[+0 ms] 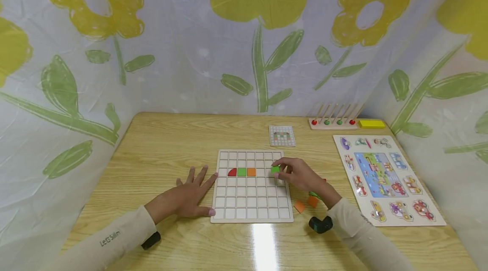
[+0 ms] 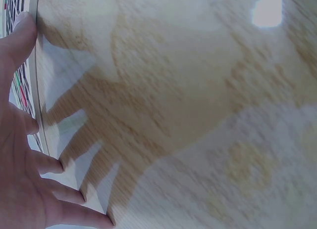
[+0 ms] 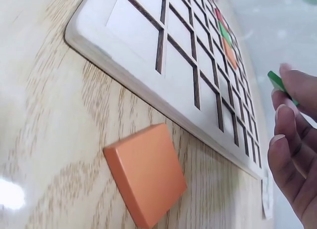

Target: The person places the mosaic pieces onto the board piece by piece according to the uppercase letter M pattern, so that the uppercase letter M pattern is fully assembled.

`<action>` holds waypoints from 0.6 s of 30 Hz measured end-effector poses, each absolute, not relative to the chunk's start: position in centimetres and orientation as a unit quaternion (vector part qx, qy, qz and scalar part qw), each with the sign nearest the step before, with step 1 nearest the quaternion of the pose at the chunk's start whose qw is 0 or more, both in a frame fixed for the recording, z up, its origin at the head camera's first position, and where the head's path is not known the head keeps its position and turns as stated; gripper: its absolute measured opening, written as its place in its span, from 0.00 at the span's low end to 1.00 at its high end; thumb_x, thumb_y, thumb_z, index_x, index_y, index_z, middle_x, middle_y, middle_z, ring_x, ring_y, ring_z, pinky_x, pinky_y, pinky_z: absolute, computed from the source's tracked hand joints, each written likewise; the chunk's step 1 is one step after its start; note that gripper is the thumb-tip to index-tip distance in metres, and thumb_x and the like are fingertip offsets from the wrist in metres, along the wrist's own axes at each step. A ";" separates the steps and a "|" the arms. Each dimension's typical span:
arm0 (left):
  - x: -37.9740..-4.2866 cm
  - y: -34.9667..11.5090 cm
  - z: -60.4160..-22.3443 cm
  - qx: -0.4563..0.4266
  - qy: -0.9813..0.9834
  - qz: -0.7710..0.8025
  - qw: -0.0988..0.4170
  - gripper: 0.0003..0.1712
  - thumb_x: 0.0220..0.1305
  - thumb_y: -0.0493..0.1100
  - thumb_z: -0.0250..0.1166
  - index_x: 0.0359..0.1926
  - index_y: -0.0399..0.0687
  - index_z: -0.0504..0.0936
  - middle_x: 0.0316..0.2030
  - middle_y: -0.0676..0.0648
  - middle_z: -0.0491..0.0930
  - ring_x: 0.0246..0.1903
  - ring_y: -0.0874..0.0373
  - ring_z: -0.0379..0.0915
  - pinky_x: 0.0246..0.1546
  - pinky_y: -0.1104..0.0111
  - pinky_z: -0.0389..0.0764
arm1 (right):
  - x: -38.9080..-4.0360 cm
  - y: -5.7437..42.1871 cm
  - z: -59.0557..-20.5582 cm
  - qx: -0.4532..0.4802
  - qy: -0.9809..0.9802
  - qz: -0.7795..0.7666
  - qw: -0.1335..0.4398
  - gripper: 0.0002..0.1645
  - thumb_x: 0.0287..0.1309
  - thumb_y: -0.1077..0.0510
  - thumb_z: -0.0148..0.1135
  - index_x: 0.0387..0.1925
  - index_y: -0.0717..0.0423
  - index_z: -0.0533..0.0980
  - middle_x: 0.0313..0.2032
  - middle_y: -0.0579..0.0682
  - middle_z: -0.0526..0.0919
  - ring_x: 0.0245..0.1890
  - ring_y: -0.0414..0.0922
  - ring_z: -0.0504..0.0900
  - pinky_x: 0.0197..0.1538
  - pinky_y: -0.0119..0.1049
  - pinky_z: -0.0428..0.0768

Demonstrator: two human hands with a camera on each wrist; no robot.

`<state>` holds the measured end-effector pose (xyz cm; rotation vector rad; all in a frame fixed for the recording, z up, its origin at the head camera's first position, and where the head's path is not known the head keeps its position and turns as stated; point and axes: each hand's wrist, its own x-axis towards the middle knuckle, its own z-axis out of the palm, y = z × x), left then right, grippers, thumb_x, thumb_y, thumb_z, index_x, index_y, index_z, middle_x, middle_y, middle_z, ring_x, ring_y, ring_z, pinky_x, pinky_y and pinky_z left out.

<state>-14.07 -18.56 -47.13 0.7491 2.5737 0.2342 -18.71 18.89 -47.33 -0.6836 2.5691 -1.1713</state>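
Observation:
A white grid board [image 1: 251, 216] with square cells lies on the wooden table. In one of its upper rows sit a red quarter-round tile [image 1: 232, 172], a green square tile [image 1: 242, 172] and an orange square tile [image 1: 251, 172], side by side. My right hand [image 1: 296, 173] pinches another green tile [image 1: 275, 170] between thumb and fingers over the right part of that row; the right wrist view shows this green tile [image 3: 276, 80] tilted, clear of the board. My left hand [image 1: 187, 197] is spread flat, its thumb and a fingertip at the board's left edge.
Loose orange tiles [image 1: 299, 206] and others partly hidden lie under my right forearm. Behind the board is a small pattern card [image 1: 282, 136]. A peg stand with beads [image 1: 333, 125], a yellow box [image 1: 371, 124] and a picture puzzle board [image 1: 345, 169] stand to the right.

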 end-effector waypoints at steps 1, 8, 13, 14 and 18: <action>-14.1 -18.6 -47.1 0.272 0.932 0.085 0.222 0.62 0.60 0.77 0.58 0.81 0.49 0.44 0.78 0.29 0.38 0.72 0.18 0.36 0.53 0.21 0.58 | -18.7 18.8 -47.4 -0.233 0.878 -0.401 0.118 0.17 0.64 0.56 0.68 0.53 0.57 0.81 0.36 0.49 0.82 0.23 0.38 0.73 0.26 0.29 0.70; -13.9 -18.5 -47.1 0.277 0.931 0.094 0.220 0.61 0.61 0.76 0.58 0.81 0.47 0.45 0.78 0.28 0.37 0.72 0.17 0.35 0.54 0.20 0.56 | -18.7 18.7 -47.5 -0.233 0.875 -0.404 0.128 0.16 0.66 0.56 0.66 0.54 0.55 0.81 0.37 0.50 0.82 0.25 0.40 0.74 0.27 0.29 0.72; -13.9 -18.5 -47.0 0.279 0.931 0.087 0.217 0.61 0.62 0.76 0.58 0.81 0.47 0.45 0.78 0.28 0.38 0.72 0.17 0.36 0.54 0.21 0.57 | -18.7 18.5 -47.5 -0.239 0.869 -0.415 0.120 0.16 0.67 0.58 0.65 0.54 0.58 0.79 0.37 0.52 0.82 0.24 0.40 0.72 0.28 0.29 0.71; -13.9 -18.5 -47.0 0.279 0.932 0.085 0.217 0.61 0.62 0.76 0.58 0.81 0.47 0.44 0.78 0.28 0.38 0.72 0.18 0.36 0.54 0.21 0.57 | -18.7 18.5 -47.5 -0.242 0.868 -0.417 0.118 0.16 0.67 0.58 0.65 0.54 0.58 0.79 0.37 0.52 0.82 0.24 0.40 0.72 0.27 0.30 0.71; -13.9 -18.6 -46.9 0.276 0.932 0.082 0.219 0.61 0.61 0.76 0.58 0.81 0.48 0.44 0.78 0.28 0.38 0.72 0.18 0.36 0.54 0.21 0.57 | -18.8 18.3 -47.5 -0.239 0.868 -0.420 0.115 0.15 0.66 0.58 0.66 0.53 0.57 0.79 0.37 0.51 0.82 0.24 0.40 0.73 0.27 0.29 0.71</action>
